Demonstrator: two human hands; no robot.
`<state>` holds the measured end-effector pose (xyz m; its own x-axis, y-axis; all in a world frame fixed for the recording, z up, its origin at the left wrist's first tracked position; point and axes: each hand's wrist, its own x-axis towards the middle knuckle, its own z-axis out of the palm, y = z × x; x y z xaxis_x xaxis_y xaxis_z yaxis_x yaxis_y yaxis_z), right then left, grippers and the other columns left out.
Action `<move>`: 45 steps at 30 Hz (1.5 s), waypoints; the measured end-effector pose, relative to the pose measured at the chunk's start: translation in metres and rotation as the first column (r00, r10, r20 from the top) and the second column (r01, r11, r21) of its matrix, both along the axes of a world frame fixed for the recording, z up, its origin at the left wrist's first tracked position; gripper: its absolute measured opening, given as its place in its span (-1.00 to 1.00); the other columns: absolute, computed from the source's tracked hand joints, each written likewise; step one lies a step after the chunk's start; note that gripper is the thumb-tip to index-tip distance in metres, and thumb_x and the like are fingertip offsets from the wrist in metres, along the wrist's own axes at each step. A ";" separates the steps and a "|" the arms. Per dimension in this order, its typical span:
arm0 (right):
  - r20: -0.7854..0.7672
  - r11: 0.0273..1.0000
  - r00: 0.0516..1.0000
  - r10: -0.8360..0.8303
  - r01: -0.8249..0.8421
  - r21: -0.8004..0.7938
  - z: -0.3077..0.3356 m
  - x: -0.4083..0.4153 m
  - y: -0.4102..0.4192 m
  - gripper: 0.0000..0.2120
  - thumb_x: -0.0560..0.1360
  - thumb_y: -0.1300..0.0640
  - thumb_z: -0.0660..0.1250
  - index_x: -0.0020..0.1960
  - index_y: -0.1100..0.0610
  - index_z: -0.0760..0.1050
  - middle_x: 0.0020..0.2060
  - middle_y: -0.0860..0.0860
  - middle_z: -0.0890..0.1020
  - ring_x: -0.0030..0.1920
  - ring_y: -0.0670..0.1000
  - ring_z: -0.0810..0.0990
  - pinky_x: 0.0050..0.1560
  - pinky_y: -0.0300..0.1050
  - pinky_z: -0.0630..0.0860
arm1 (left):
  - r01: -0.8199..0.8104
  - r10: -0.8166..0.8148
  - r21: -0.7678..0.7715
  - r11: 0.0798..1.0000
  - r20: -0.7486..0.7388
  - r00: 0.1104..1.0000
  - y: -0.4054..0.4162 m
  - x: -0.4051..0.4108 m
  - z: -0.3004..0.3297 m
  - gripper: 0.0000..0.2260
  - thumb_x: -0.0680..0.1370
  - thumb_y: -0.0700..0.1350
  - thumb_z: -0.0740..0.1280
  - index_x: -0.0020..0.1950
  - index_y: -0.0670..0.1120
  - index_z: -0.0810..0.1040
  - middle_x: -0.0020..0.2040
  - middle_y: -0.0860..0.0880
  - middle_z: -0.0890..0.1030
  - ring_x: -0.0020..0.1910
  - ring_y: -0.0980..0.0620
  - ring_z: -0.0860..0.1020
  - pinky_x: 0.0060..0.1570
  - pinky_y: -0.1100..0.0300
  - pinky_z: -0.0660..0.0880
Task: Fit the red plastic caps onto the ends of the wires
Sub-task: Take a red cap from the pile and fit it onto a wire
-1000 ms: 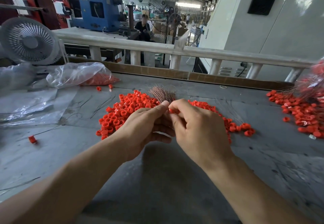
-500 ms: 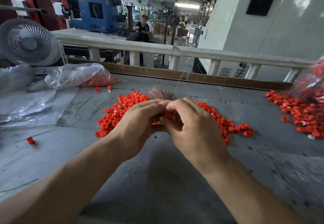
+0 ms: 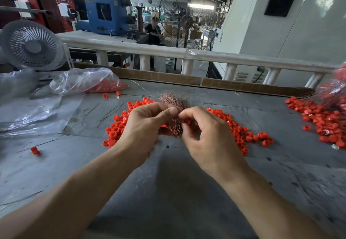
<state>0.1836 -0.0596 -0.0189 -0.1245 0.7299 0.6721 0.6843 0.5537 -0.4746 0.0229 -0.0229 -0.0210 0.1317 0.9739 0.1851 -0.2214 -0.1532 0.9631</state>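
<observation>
The left hand point(image 3: 144, 126) has its grip clenched round a bundle of copper wires point(image 3: 174, 101), thumb laid across the top; the wire ends fan out on the far side of the fist, presumably so that single ends can be picked off one at a time. The right hand point(image 3: 204, 136) pinches a red cap point(image 3: 187, 121) between thumb and forefinger, held hard against the bundle, which suggests a cap is being pressed onto one wire end (the actual seating is hidden by the fingers).

Both hands work above a loose pile of red caps point(image 3: 237, 132) spread on the bench point(image 3: 168, 192), close under the hands for easy reach. A second spread of caps point(image 3: 322, 121) lies at far right, beside what appear to be capped wires point(image 3: 335, 91), blurred.

At far left a clear plastic bag point(image 3: 84, 81) lies on its side holding more red caps, a few spilled at its mouth. A small fan point(image 3: 31, 45) stands behind it.
</observation>
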 end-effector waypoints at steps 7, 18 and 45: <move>-0.026 1.000 1.000 0.008 -0.008 -0.013 0.000 0.000 -0.001 -0.84 0.54 0.23 0.45 0.12 0.10 0.63 0.00 -0.09 0.68 0.00 -0.17 0.63 0.04 -0.42 0.52 | -0.060 0.061 -0.023 0.998 0.037 0.997 0.001 0.001 0.000 -0.81 0.40 -0.09 0.47 -0.09 -0.18 0.73 -0.22 -0.17 0.70 -0.30 0.00 0.64 -0.31 0.23 0.60; 0.030 0.988 0.987 -0.155 0.155 -0.002 0.000 0.013 0.006 -0.87 0.51 0.17 0.50 0.05 0.05 0.64 -0.09 -0.12 0.67 -0.12 -0.12 0.60 -0.08 -0.21 0.55 | -0.088 0.087 -0.082 0.993 -0.021 0.996 0.000 0.001 0.002 -0.79 0.63 -0.07 0.36 -0.01 -0.19 0.71 -0.14 -0.12 0.73 -0.30 0.06 0.62 -0.37 0.26 0.54; 0.429 0.533 0.612 -0.664 0.790 -0.302 0.010 0.111 0.024 -0.82 0.54 0.10 0.43 0.13 -0.03 0.66 0.10 0.10 0.70 0.22 0.25 0.55 0.22 0.06 0.46 | -0.133 0.164 0.111 0.985 -0.351 0.922 0.006 -0.007 -0.002 -0.80 0.64 -0.09 0.35 -0.11 -0.11 0.70 -0.20 -0.06 0.72 -0.32 0.11 0.60 -0.34 0.26 0.52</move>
